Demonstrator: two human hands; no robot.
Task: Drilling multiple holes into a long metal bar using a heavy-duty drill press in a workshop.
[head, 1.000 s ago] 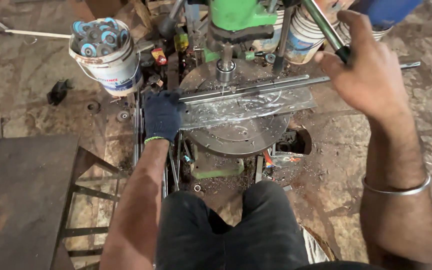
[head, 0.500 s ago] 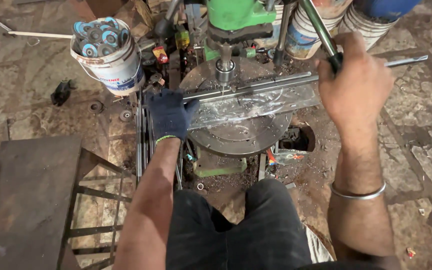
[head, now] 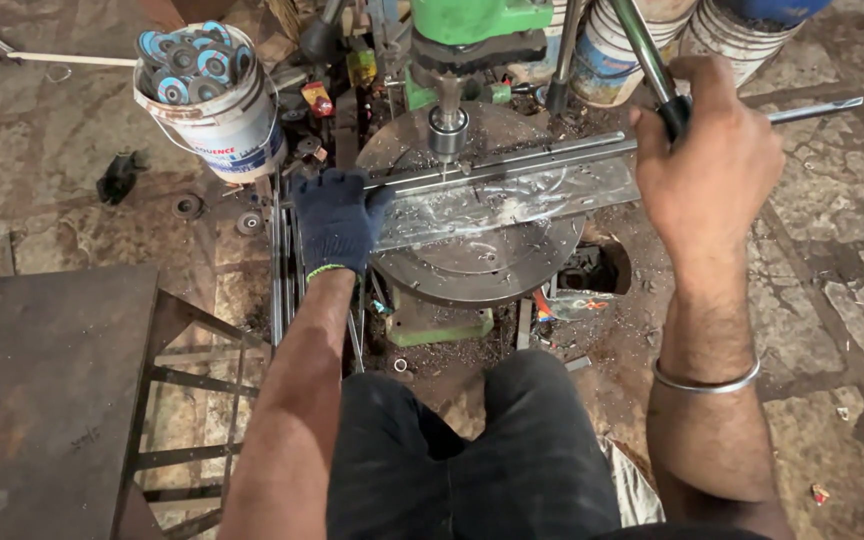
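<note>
My left hand (head: 336,220), in a dark blue glove, presses down on the left end of a long metal bar (head: 552,160) and a shiny flat strip (head: 512,205) lying across the round drill table (head: 472,265). My bare right hand (head: 717,165) is closed around the black-tipped feed lever (head: 652,65) of the green drill press (head: 472,25). The drill chuck (head: 447,125) stands just above the bar, its tip at the bar's surface. A metal bangle sits on my right wrist.
A white bucket (head: 217,115) of blue discs stands at the back left. More buckets (head: 642,50) stand behind the press. A dark metal frame stool (head: 62,390) is at the left. Metal shavings and scraps litter the stone floor (head: 832,250) around the base.
My right hand has pulled the lever down and toward me. The drill chuck has come down onto the bar. My left hand stays on the bar's end.
</note>
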